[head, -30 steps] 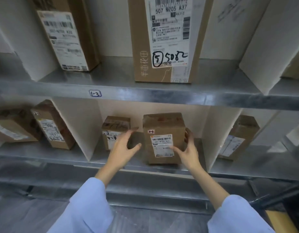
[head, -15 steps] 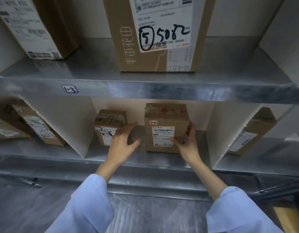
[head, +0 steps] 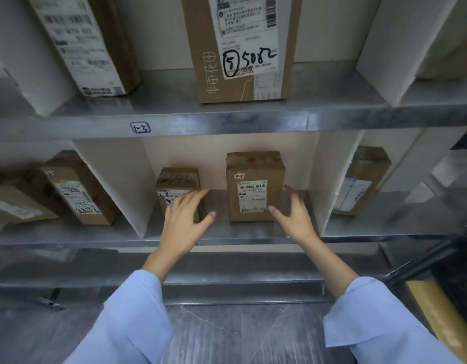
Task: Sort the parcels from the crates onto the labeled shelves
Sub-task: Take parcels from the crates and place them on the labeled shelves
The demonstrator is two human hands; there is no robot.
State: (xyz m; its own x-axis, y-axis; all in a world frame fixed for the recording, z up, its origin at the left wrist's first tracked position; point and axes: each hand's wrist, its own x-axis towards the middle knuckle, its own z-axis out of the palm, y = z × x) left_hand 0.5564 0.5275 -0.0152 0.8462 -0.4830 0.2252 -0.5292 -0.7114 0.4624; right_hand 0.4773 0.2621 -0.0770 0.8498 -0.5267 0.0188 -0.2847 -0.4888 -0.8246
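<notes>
A brown parcel [head: 254, 185] with a white barcode label and a small handwritten tag stands upright on the lower metal shelf [head: 96, 240], in the middle compartment. My right hand [head: 295, 219] is at its lower right corner, thumb tip against the front face and fingers spread beside the right side. My left hand [head: 185, 222] hovers open to the parcel's left, apart from it, in front of a smaller brown box [head: 177, 179] that stands in the same compartment.
White dividers [head: 122, 185] split the shelves. The upper shelf carries a tag "1-3" [head: 140, 127], a large box marked 5082 [head: 240, 48] and another box [head: 82, 46]. More parcels stand at lower left [head: 77, 190] and lower right [head: 363, 179]. A dark crate [head: 458, 258] sits at right.
The parcel now stands deeper on the lower shelf. My right hand's grip round its right edge has loosened and slid toward the front corner. My left hand stayed open beside it.
</notes>
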